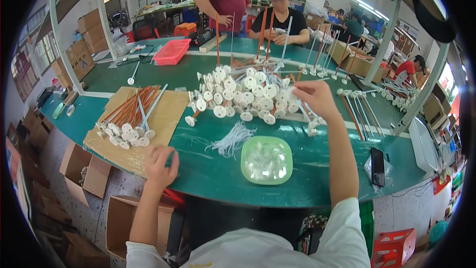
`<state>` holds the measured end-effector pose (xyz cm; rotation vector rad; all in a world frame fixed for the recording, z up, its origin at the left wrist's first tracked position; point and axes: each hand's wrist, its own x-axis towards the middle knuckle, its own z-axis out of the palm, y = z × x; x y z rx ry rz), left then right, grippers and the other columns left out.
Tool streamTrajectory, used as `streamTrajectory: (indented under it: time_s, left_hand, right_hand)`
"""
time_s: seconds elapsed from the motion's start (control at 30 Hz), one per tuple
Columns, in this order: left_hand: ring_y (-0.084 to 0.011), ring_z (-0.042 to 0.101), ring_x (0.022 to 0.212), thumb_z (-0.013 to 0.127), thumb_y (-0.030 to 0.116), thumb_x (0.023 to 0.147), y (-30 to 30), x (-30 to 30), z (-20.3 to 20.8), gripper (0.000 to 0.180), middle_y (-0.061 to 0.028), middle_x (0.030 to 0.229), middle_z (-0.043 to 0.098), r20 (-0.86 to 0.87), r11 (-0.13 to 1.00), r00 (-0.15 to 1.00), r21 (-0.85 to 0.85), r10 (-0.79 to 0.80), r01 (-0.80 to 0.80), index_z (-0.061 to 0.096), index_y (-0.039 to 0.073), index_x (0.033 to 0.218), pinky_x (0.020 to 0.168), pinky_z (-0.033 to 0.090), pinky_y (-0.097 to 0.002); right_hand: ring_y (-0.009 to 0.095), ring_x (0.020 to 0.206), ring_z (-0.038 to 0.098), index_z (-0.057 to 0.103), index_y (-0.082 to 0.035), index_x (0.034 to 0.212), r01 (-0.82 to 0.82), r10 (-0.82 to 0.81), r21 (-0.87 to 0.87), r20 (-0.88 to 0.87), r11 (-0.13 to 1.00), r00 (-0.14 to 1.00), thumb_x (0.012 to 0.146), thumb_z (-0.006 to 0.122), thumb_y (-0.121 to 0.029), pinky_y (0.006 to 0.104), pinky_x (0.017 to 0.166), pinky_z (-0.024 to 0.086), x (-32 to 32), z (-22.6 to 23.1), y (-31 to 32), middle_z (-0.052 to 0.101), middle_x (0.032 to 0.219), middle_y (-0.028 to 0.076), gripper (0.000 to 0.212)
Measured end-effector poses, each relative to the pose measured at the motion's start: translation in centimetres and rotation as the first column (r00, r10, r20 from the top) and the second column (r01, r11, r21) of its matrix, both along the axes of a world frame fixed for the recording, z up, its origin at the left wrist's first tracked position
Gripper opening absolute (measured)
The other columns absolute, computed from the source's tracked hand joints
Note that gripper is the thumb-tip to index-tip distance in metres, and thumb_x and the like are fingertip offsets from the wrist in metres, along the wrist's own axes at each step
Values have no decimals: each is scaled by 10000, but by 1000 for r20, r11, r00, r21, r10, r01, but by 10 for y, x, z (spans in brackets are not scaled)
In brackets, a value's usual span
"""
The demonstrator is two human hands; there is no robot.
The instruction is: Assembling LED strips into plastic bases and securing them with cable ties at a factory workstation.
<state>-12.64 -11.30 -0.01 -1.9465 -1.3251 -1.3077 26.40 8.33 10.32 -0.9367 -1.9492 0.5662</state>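
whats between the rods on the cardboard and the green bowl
In the head view, from the rods: first the right part of the cardboard, then green tabletop, then a loose bunch of pale strands beside the bowl.

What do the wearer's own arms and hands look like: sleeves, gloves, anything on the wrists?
Both the left hand and right hand are ungloved, five-fingered. Loose white short sleeves leave the forearms uncovered. No watch, bracelet or cable shows.

1 green bowl [267, 181], 1 pink basket [167, 61], 1 black phone [378, 167]
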Motion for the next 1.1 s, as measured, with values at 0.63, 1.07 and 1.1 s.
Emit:
streamTrajectory:
  time_s: [0.63,1.07,1.1]
  left_hand:
    - [-173,662,621,705,-29,693,97,173,145,367,-110,788,678,168,682,668,39,-725,730,658,24,1054,545,497,-238]
    - [-251,676,652,671,-78,684,112,157,136,213,-177,841,679,-15,613,649,312,-761,726,670,12,877,553,547,-275]
    - [-257,674,666,671,-73,668,113,156,135,234,-174,871,677,-38,606,648,319,-760,729,675,8,887,564,558,-282]
  right_hand:
    - [207,647,616,677,-21,842,147,-114,787,-97,599,989,547,678,87,275,542,495,-43,54,-108,650,784,68,314]
    - [262,657,634,668,8,843,33,-50,906,-13,422,999,645,716,71,300,560,532,-45,51,-104,652,811,116,212]
    - [260,655,634,671,2,848,29,-37,904,-14,427,999,651,720,64,298,559,532,-45,51,-103,652,821,113,213]
